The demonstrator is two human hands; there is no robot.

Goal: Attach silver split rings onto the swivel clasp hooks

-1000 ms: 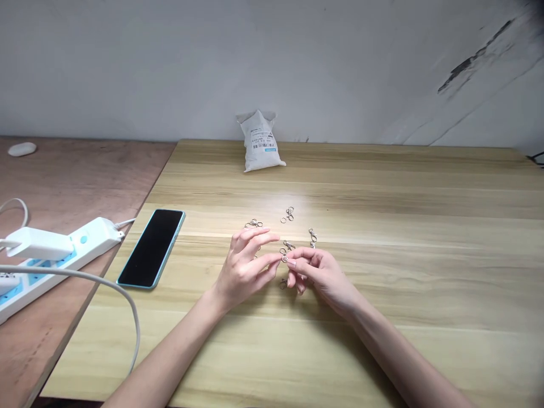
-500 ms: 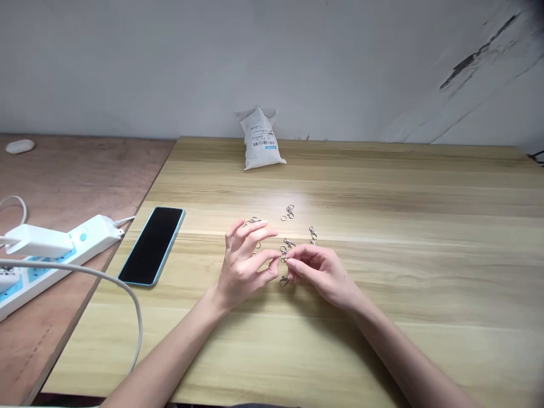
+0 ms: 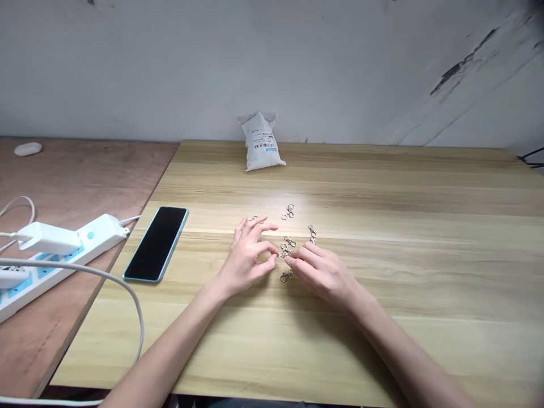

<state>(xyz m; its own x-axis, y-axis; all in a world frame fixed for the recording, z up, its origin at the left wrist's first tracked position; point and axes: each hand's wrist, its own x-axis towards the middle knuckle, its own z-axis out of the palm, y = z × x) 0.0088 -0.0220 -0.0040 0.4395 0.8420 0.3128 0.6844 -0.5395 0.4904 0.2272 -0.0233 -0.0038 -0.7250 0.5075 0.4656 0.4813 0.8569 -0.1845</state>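
Note:
My left hand (image 3: 250, 258) pinches thumb and index finger together at one side of a small metal ring (image 3: 281, 255), its other fingers spread out. Closed fingertips of my right hand (image 3: 323, 272) meet the ring's other side and partly hide it. A silver swivel clasp (image 3: 285, 248) lies right by the fingertips, with a second clasp (image 3: 289, 241) just beyond. Another clasp (image 3: 286, 276) shows below the right fingers, partly covered. More clasps (image 3: 312, 231) lie past the right hand. Behind the left fingers, further metal pieces (image 3: 254, 219) are mostly hidden.
Farther back lie a clasp (image 3: 290, 211) and a loose ring (image 3: 283, 217). A white labelled packet (image 3: 262, 144) stands near the wall. On the left are a phone (image 3: 156, 243), a power strip (image 3: 100, 233) with plugs, and a grey cable (image 3: 138, 317) crossing onto the wooden table (image 3: 425, 226).
My right hand has turned more palm-down, its fingers closing over the ring. The left hand keeps its pinch, a little lower in its tilt. The whole view has shifted slightly.

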